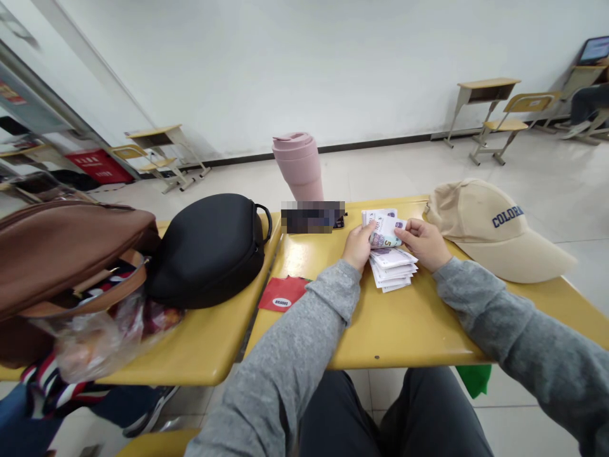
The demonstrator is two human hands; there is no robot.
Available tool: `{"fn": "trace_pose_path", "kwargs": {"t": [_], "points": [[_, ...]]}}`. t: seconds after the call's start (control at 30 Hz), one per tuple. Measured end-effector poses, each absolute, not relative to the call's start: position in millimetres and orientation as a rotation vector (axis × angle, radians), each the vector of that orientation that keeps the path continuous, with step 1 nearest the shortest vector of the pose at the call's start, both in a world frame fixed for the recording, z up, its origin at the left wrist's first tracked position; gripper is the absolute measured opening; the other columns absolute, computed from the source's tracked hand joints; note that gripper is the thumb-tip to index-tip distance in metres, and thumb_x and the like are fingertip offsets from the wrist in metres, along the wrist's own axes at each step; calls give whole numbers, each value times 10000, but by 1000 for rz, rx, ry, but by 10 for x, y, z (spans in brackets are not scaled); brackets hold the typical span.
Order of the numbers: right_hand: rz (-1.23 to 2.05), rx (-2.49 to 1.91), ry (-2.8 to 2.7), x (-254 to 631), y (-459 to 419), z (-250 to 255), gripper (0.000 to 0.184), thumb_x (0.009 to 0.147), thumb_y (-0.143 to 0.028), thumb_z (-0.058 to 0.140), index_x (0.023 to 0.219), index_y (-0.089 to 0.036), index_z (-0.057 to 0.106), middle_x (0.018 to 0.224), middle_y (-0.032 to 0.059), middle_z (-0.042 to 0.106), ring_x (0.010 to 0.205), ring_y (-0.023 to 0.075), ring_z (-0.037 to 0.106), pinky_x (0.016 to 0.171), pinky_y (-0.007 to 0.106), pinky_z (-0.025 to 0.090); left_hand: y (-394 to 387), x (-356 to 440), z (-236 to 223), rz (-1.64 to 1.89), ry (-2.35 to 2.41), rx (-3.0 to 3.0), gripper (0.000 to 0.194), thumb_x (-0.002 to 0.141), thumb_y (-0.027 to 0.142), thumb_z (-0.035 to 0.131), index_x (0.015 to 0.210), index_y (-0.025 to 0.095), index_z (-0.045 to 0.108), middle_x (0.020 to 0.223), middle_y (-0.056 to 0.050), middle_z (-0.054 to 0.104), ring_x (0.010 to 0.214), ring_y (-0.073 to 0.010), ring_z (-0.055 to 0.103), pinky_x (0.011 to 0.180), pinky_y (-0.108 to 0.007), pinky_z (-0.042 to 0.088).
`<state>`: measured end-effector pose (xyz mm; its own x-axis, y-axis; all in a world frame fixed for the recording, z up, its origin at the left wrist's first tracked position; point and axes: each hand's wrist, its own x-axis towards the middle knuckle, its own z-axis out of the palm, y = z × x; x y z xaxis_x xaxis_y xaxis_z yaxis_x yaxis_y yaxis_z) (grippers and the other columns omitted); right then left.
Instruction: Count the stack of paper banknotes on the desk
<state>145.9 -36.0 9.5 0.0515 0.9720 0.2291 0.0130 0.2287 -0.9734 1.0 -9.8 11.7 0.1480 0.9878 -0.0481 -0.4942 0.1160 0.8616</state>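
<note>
My left hand (358,246) is closed round the left edge of some banknotes (386,238), its thumb lying on top. With thumb and fingers together, my right hand (425,242) pinches the right edge of the top note, which shows a figure 5. Just below the held notes, on the yellow desk (352,343), lies a loose, fanned pile of banknotes (391,274). How many notes are in my left hand I cannot tell.
A beige cap (485,228) lies right of my right hand. Beyond my hands stand a pink tumbler (299,166) and a partly blurred phone (311,218). A red packet (281,293) lies by my left sleeve. Farther left are a black case (209,251) and brown bag (85,241).
</note>
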Motion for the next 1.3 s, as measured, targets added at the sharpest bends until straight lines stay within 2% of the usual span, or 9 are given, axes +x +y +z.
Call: {"fn": "trace_pose_path", "kwargs": {"t": [0.27,0.43,0.67,0.83,1.07,1.3], "points": [[986,-1079,-1307,1474,-371,109,290,664,-407,692,704,-183,512,551,-43,541,464,79,430,442,222,312,-95,6,103,1282,790,856,241,710,359,665,757,124,647,739,-75,697,756,-197,663,814,-364,491],[995,-1051,-1284,1478,-374,111,296,663,-408,695,735,-193,504,519,-57,504,428,69,377,418,223,262,-73,-1,92,1290,793,850,253,707,367,665,770,122,652,746,-74,696,799,-210,661,830,-366,474],[1007,-977,-1312,1466,-423,162,306,727,-420,657,635,-193,473,434,-66,393,417,69,330,428,238,218,-37,-2,58,1294,768,886,264,702,382,659,772,127,656,730,-61,694,802,-204,654,829,-353,462],[1029,-958,-1270,1442,-424,183,329,689,-473,673,722,-198,497,472,-72,416,414,66,332,416,237,224,-51,3,68,1301,765,904,264,708,381,652,754,121,650,711,-60,687,774,-201,652,804,-344,465],[1043,-962,-1276,1448,-399,150,311,692,-432,676,828,-199,521,474,-87,422,412,65,330,414,228,224,-84,2,107,1315,775,934,225,715,361,642,716,135,643,671,-35,675,752,-186,645,788,-319,459],[1017,-1005,-1288,1442,-418,170,315,695,-462,652,810,-202,518,470,-83,412,405,69,321,410,228,228,-75,4,102,1291,776,877,250,679,378,676,713,134,634,654,-30,661,749,-186,642,791,-321,458]]}}
